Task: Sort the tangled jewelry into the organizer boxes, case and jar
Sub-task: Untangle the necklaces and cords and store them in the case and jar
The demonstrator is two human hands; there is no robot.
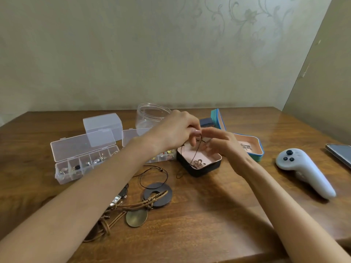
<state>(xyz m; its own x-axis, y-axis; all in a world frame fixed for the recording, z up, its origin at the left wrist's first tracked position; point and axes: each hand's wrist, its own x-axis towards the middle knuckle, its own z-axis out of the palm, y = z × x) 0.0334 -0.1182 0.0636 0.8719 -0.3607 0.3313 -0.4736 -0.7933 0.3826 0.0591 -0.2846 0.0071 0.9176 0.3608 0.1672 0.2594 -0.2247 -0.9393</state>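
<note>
A: Nearing the end?
B: Hardly. Above the black box (pixel 199 170) the hands meet: left hand (pixel 176 130) pinches the cord (pixel 195 152), right hand (pixel 222 143) grip unclear. The pendant (pixel 199 163) lies inside; the leather tangle (pixel 131 205), near-left of it, remains unsorted.

— What lies on the wooden desk (pixel 218 215)?
— On the left, an open organizer box (pixel 83 162), with a small clear box (pixel 102 124) and a jar (pixel 150 116) behind it. A black case (pixel 199 168) and a teal case (pixel 254 149) sit mid-desk, with tangled cord necklaces (pixel 142 202) in front.
— And on the right?
— A white controller (pixel 303 169) and a phone (pixel 340 154).
</note>
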